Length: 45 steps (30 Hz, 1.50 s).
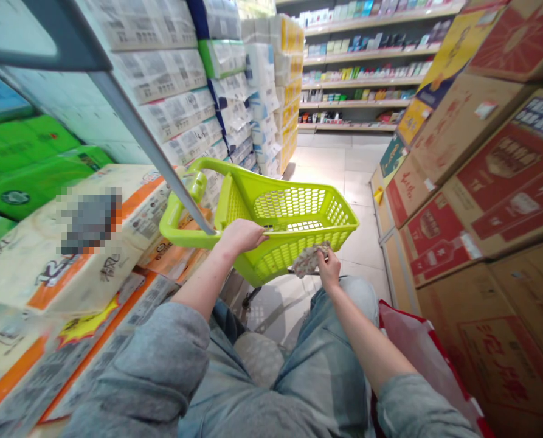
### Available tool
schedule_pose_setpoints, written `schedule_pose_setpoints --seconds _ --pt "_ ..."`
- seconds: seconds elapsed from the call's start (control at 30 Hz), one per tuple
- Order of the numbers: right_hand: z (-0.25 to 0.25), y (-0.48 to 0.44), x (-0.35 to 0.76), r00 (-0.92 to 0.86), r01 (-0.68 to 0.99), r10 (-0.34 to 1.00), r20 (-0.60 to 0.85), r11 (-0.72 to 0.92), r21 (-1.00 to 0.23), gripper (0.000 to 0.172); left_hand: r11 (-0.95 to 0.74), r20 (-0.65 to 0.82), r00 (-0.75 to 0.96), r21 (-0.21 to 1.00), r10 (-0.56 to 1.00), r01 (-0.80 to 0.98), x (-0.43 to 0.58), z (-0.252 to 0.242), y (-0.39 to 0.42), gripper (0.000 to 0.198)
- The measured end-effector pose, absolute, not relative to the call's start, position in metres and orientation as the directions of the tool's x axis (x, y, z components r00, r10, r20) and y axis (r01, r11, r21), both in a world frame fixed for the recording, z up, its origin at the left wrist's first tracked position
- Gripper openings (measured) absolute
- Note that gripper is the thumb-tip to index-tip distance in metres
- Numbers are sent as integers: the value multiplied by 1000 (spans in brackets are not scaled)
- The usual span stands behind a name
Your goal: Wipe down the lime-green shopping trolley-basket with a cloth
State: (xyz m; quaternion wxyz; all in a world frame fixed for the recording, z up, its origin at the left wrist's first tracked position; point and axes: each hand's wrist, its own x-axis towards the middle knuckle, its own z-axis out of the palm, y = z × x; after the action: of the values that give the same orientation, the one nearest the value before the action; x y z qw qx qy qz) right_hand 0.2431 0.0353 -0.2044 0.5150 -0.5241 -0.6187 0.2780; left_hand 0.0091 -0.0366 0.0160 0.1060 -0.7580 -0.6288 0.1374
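A lime-green plastic shopping cart point(293, 188) with lattice sides stands in front of my knees. My left hand point(244, 236) is closed over its near rim. In my right hand point(329, 267) a crumpled, mottled grey-beige cloth point(311, 260) is pinched, up against the outside of the cart's near wall toward its right end. From the cart's left end a long grey handle pole point(150, 149) slants up to a dark grey grip point(77, 36) at upper left. Part of the cart's near wall is hidden by my hands and the cloth. A caster point(252, 297) shows beneath.
Stacked tissue packs point(175, 79) line the left side, close to the cart. Cardboard cartons point(494, 164) are piled along the right. A red-edged bag point(408, 334) lies beside my right leg. Tiled floor point(326, 158) leads to stocked shelves point(357, 55) at the back.
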Motion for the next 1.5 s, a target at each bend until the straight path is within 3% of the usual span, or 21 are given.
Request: schedule_pose_setpoints --seconds 0.13,0.4,0.67,0.8,1.13,1.37,1.5 --pt "-202 44 243 232 409 889 394 279 -869 36 -182 -74 167 -330 983 926 9 16 -35 50" --pt "-183 62 217 425 113 898 113 71 -991 30 -187 -61 177 -336 982 923 9 14 -32 50" --pt "-180 47 209 303 -100 949 -89 -61 -993 29 -169 -48 162 -329 986 929 10 14 -34 49" --pt "-181 41 197 249 -227 966 -74 -16 -974 32 -172 -47 166 -319 985 932 11 13 -34 48" --pt "-182 50 195 215 -213 965 -152 -105 -971 31 -188 -44 185 -333 982 924 11 11 -30 47" --pt "-175 65 194 229 68 970 -80 -98 -993 27 -157 -64 144 -307 987 939 15 15 -33 48" --pt "-188 51 199 239 94 971 -12 -36 -995 24 -138 -60 126 -284 990 949 15 15 -33 48"
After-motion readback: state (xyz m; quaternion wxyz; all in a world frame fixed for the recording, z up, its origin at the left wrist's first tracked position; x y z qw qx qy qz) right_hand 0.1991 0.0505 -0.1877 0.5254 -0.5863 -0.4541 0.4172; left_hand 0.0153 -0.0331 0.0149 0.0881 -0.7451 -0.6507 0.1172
